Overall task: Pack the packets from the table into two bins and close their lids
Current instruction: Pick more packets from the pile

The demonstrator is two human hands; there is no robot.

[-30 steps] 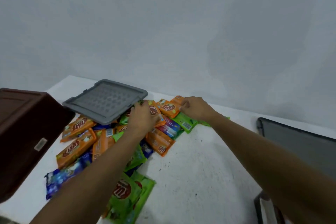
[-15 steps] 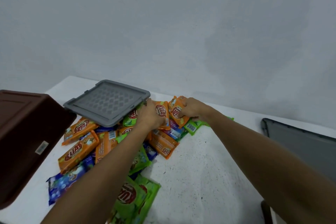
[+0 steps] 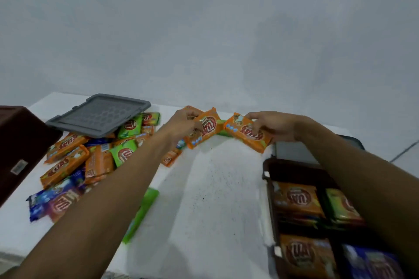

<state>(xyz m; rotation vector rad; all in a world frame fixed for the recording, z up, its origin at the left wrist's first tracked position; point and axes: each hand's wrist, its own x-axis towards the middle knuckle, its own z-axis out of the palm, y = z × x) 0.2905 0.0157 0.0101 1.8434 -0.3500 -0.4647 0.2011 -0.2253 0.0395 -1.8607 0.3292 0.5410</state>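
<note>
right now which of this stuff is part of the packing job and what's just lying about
Part of the job:
left hand and right hand, each holding an orange packet
pile of packets on the table
brown bin, partly filled
second brown bin
grey lid, lying on the pile

Just lying about:
nothing seen

I seem to be in a bare packing or stock room, though little of it shows. A plain pale grey wall (image 3: 226,29) fills the view behind my white speckled table (image 3: 215,188). On it lie dozens of identical orange, green and blue branded snack packets (image 3: 65,165), beside dark brown plastic storage bins (image 3: 269,179) and a grey moulded plastic lid (image 3: 99,115).
</note>
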